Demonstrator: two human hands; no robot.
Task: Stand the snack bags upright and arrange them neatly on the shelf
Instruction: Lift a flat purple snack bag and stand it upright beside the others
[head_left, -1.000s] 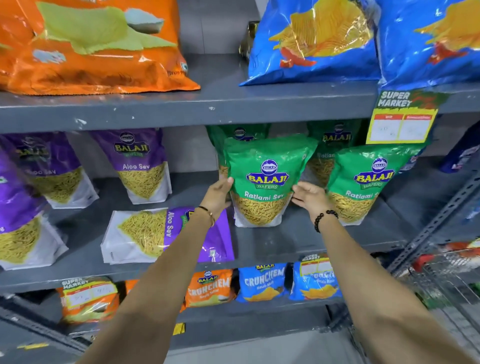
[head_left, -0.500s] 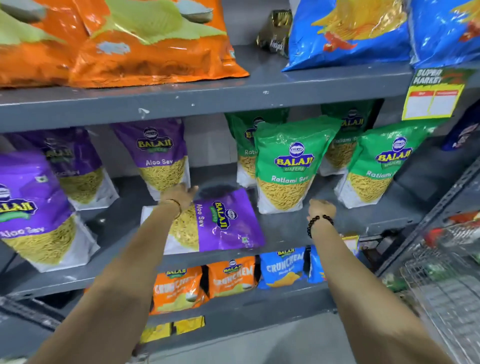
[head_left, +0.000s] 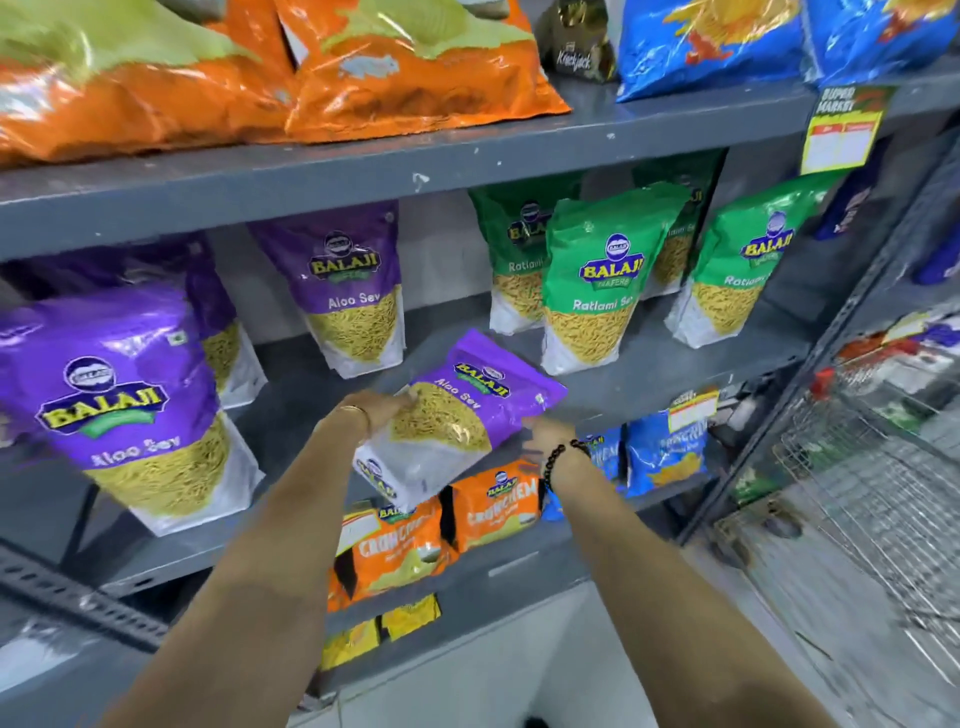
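At the front edge of the middle shelf (head_left: 649, 374), in the head view, I see both hands on one purple snack bag (head_left: 457, 415). The bag is tilted, its purple top up and to the right, its white bottom down and to the left, hanging past the shelf edge. The left hand (head_left: 376, 408) grips the bag's left side, fingers curled on its face near the yellow window. The right hand (head_left: 540, 434) sits under the bag's lower right edge; its fingers are mostly hidden behind the bag, so I cannot tell how far they close, but they appear to clasp that edge. A black bead bracelet (head_left: 558, 460) rings the right wrist, and a thin bangle (head_left: 358, 413) rings the left.

On the same shelf, a purple bag (head_left: 350, 296) stands upright at the back, just behind the held one. A large purple bag (head_left: 124, 410) stands near the front at the left, leaning slightly. To the right stand green bags (head_left: 597, 291), one in front and others behind and beside it.

Orange bags (head_left: 156, 78) and blue bags (head_left: 711, 41) lie on the top shelf. Small orange packets (head_left: 493, 506) and blue packets (head_left: 665, 452) line the shelf below. A wire cart (head_left: 872, 493) stands at the right.
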